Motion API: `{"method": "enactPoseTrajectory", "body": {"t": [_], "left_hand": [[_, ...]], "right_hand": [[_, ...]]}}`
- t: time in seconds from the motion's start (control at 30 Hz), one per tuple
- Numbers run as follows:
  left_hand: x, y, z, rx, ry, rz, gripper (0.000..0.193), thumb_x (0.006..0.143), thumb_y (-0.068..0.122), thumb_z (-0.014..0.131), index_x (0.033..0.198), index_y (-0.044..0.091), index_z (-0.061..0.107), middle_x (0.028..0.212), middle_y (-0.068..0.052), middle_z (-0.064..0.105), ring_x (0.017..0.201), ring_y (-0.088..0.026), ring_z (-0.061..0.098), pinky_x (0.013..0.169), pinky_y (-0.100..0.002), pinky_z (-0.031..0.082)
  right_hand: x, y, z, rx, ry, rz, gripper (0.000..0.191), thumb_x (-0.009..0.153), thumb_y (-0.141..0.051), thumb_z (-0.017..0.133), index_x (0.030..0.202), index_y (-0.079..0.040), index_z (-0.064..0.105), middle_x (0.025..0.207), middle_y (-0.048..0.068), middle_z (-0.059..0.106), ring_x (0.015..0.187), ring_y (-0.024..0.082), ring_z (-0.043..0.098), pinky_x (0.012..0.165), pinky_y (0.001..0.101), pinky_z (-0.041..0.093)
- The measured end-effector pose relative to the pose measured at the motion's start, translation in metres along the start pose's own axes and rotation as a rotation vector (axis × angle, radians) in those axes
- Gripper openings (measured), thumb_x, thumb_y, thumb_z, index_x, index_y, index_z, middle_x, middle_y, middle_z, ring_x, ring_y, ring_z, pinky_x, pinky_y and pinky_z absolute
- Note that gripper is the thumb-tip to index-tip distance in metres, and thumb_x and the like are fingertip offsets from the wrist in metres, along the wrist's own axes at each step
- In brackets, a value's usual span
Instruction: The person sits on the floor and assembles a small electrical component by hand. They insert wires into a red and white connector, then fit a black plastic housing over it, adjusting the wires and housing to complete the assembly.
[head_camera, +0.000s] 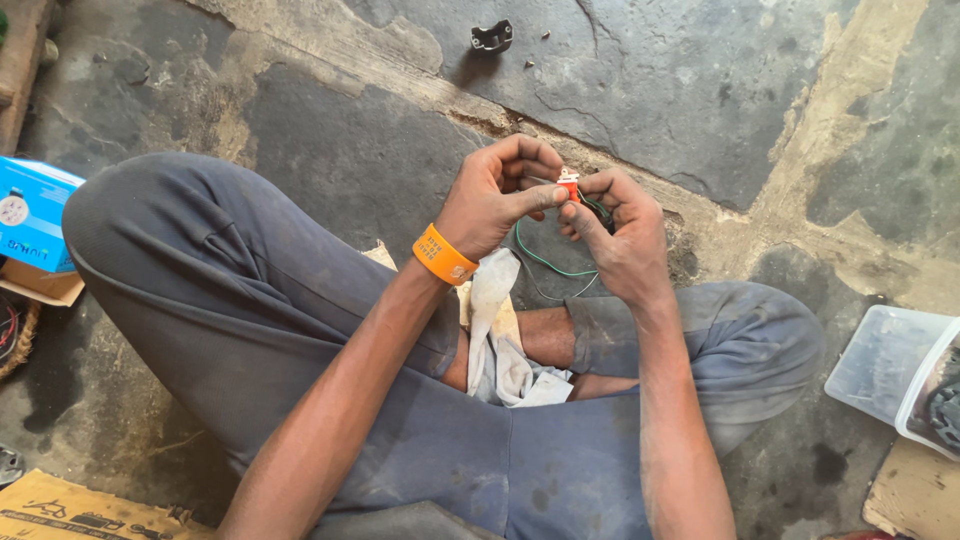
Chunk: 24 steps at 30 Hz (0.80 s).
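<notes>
I see the small orange-and-white plastic part w/ green wires (568, 186) pinched between both hands above the lap; left hand (497, 195) thumb presses on it, right hand (622, 232) fingers grip beside. Wires hang loose, so work looks unfinished. White rag (500, 335) on lap, dark metal bracket (491, 37) lies apart on stone floor (700, 90).

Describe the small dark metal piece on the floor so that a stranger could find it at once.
Start at the stone floor beyond the two hands. The dark metal bracket lies alone near the top edge, above the left hand. It is bent, unlike the tiny specks beside it.
</notes>
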<state>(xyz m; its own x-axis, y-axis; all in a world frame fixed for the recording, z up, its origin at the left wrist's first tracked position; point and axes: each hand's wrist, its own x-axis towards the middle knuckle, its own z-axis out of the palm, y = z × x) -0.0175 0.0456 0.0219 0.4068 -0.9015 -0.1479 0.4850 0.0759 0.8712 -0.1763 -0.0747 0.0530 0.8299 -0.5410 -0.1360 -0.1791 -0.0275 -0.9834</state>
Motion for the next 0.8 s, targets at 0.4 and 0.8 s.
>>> {"method": "enactPoseTrajectory", "body": {"t": [0.4,0.8], "left_hand": [[0.001,-0.003,-0.003,0.002,0.016,0.007,0.028,0.089,0.011,0.08,0.112,0.004,0.065,0.098,-0.002,0.073,0.084,-0.007,0.068,0.069,-0.023,0.056],[0.005,0.019,0.007,0.509,0.193,0.151,0.04,0.086,0.024,0.084,0.115,0.004,0.063,0.104,-0.005,0.073,0.085,-0.011,0.071,0.072,-0.027,0.059]], "right_hand": [[0.002,-0.002,0.004,-0.024,-0.015,0.014,0.021,0.103,-0.014,0.068,0.117,0.0,0.064,0.095,0.002,0.072,0.083,0.005,0.066,0.073,0.0207,0.055],[0.006,0.008,0.002,0.073,0.055,-0.023,0.023,0.102,-0.012,0.068,0.121,0.001,0.064,0.095,0.003,0.071,0.081,0.007,0.065,0.071,0.0225,0.052]]}}
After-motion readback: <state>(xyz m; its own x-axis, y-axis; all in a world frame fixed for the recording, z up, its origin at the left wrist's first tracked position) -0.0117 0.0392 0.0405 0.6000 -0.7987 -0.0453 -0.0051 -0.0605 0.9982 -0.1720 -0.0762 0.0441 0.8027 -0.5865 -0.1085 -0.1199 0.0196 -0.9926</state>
